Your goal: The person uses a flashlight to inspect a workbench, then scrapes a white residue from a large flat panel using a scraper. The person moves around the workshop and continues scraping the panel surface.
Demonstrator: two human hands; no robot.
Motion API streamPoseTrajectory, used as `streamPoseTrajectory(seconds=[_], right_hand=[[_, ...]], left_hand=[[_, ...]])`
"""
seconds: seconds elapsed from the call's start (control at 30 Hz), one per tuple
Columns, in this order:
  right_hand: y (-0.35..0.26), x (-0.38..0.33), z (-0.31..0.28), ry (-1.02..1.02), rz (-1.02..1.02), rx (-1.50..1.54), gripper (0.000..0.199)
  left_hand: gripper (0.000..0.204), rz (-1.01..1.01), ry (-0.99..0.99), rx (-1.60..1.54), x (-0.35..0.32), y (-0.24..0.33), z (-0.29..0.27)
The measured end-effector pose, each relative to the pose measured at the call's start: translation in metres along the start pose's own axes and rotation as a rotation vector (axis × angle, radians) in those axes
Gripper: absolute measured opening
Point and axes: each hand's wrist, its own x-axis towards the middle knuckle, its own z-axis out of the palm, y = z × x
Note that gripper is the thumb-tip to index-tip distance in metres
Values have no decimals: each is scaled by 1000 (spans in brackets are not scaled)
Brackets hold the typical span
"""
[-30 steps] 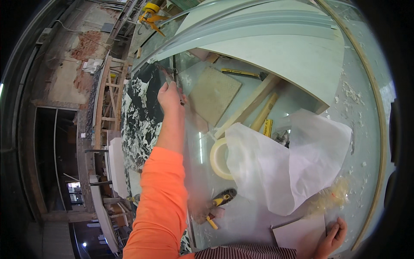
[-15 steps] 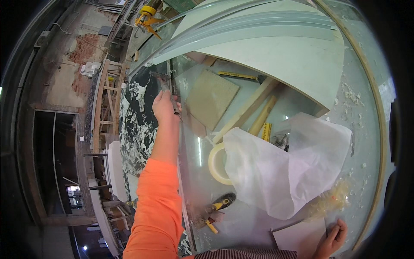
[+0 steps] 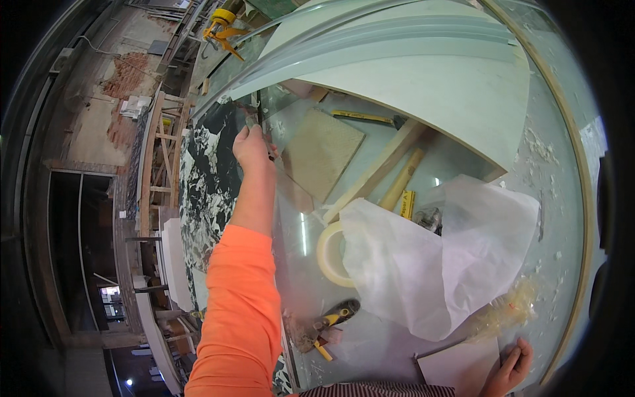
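Observation:
My left hand [image 3: 251, 147], at the end of an orange sleeve, is closed round the handle of a scraper [image 3: 251, 119]. Its head reaches over the left edge of the table, beside a black surface [image 3: 221, 126] mottled with white flaky patches. The scraper's far end is partly blurred, so I cannot tell if it touches that surface. At the lower right, my right hand [image 3: 510, 370] rests with its fingers loosely curled and nothing visible in them. A grey square panel [image 3: 460, 366] lies just left of it.
Masking tape [image 3: 326, 255] sits beside a crumpled white sheet [image 3: 436, 258]. Nearer me lies a black-and-yellow tool [image 3: 338, 312]. A square board [image 3: 323, 155], a yellow cutter [image 3: 362, 117] and a wooden bar [image 3: 377, 172] lie farther off, before a large white panel [image 3: 423, 86]. A caulking gun [image 3: 223, 32] is far left.
My left hand has shifted slightly away from me with the scraper, whose head has turned to point more straight ahead. My right hand stays about where it was.

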Motion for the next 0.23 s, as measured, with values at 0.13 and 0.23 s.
streamPoseTrajectory(seconds=[0.13, 0.23], right_hand=[[-2, 1, -2, -31, 12, -20, 21], [-3, 1, -2, -34, -32, -58, 24]], left_hand=[[21, -15, -8, 6, 9, -5, -8], [63, -34, -50, 36, 20, -8, -24]])
